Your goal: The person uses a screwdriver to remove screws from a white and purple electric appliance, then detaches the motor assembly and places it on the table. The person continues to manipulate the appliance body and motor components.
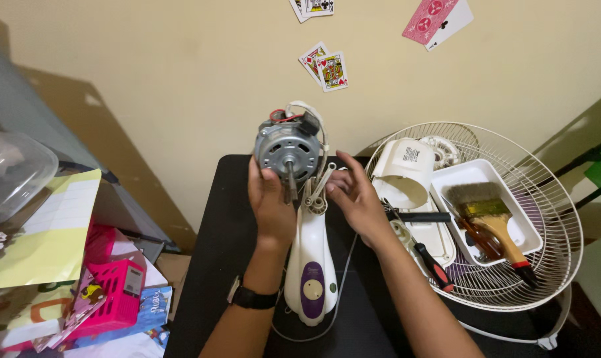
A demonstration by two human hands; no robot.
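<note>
Left hand point(271, 199) wrapped around bare fan motor point(287, 149) above white-purple stand point(310, 265) mid-bench, right hand point(353, 195) open, empty, fingers by neck bracket point(318, 189); risk: heavy motor tipping off, straining wires point(284, 117), pinching fingers.

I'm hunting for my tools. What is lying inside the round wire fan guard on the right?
Inside the wire fan guard: a white tray holding a paintbrush, a white motor cover, and a red-handled screwdriver. Whatever lies beneath the tray and cover is hidden.
</note>
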